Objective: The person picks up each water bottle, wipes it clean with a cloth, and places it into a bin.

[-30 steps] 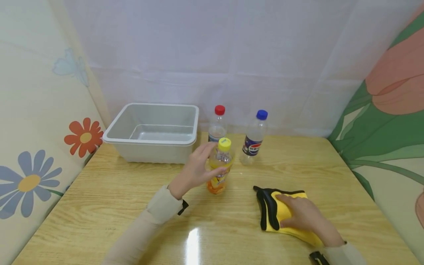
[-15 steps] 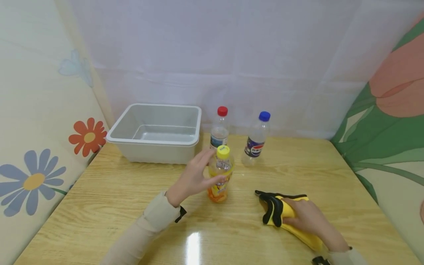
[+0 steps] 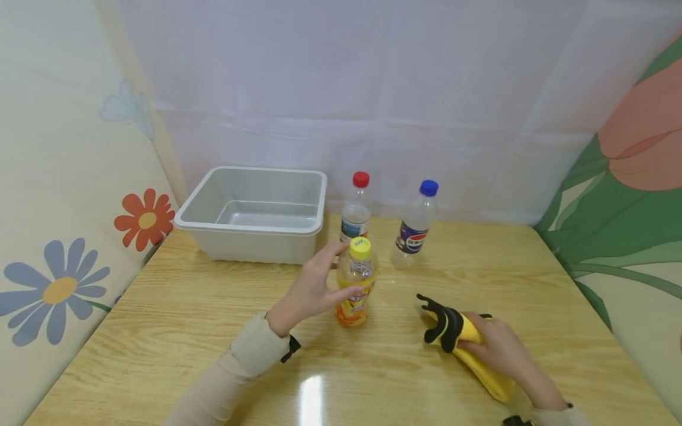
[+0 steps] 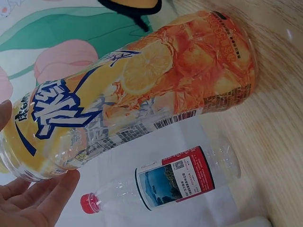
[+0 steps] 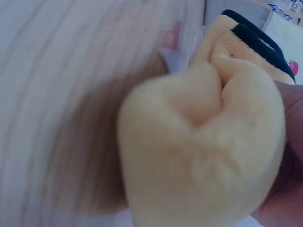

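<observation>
An orange-drink bottle [image 3: 356,288] with a yellow cap stands upright in the middle of the wooden table [image 3: 176,307]. My left hand [image 3: 314,287] curls its fingers and thumb round the bottle's upper part; the left wrist view shows the bottle [image 4: 137,94] close up against my fingertips [image 4: 42,203]. My right hand [image 3: 495,349] grips a yellow cloth with black trim [image 3: 458,340], bunched and lifted at its left end. In the right wrist view the cloth [image 5: 208,151] fills the frame.
A grey plastic tub [image 3: 253,213] stands at the back left. A red-capped bottle [image 3: 356,207] and a blue-capped bottle [image 3: 412,228] stand behind the orange one; the red-capped bottle [image 4: 170,182] also shows in the left wrist view. Flowered panels wall both sides.
My right hand went from lying flat on the spread cloth to gathering it into a bunch and raising it. My left hand stayed on the bottle.
</observation>
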The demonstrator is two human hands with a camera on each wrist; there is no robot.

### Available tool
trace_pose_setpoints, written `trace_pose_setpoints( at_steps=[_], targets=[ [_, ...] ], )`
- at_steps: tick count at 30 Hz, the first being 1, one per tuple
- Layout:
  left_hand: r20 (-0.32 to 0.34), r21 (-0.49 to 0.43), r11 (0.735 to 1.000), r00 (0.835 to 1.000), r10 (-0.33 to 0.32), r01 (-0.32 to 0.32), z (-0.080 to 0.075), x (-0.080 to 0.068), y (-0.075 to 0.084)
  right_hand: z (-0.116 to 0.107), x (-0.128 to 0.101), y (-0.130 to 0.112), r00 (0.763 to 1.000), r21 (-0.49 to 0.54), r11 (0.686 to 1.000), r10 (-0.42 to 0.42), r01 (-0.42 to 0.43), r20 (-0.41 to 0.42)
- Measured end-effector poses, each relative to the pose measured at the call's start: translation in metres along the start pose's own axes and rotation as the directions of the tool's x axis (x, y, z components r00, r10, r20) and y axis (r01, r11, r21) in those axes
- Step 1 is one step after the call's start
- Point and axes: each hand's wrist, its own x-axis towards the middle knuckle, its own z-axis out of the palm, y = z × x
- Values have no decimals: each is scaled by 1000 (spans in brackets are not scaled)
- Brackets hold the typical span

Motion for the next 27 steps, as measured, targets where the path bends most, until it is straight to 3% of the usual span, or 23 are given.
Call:
trace_pose_setpoints(
  at_steps=[6,16,27],
  targets=[
    [0,-33,999,1000,3,-3,0,0,-2,-2,3,-3,998,123,992,35,-28,-54],
    [-5,-71,997,999,31,-32,0,-1,-5,-3,11,-9,954,222,970,-27,97,-300],
    [-36,-84,995,998,52,-55,1,1,-7,-12,23,-26,946,367,920,-12,137,-324]
  ],
)
